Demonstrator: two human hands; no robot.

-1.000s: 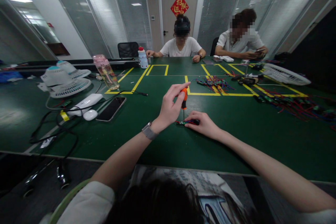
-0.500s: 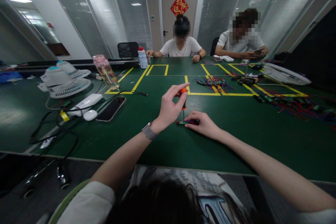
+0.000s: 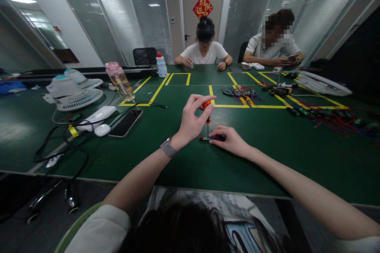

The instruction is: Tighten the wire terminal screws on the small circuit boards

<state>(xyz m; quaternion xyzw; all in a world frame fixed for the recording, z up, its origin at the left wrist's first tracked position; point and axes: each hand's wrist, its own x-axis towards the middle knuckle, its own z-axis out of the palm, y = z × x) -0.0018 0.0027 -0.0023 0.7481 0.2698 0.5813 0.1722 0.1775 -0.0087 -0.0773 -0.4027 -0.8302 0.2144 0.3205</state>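
My left hand [image 3: 191, 120] pinches the orange handle of a small screwdriver [image 3: 207, 107], held upright with its tip down on a little green circuit board [image 3: 205, 138] lying on the dark green table [image 3: 178, 158]. My right hand [image 3: 230, 139] lies on the table just right of the board, fingers closed on its end where black and red wires come out. A grey watch sits on my left wrist.
A phone [image 3: 126, 122], white earbud case [image 3: 102, 129], power bank, two small white fans [image 3: 74, 91], a pink bottle [image 3: 120, 81] and black cables lie at left. Bundles of wired boards [image 3: 243, 95] lie beyond and at right. Two people sit across the table.
My left fingers have shifted round the screwdriver handle, turning it in place. The right hand and board stay put. The person opposite has drawn a hand back toward the body.
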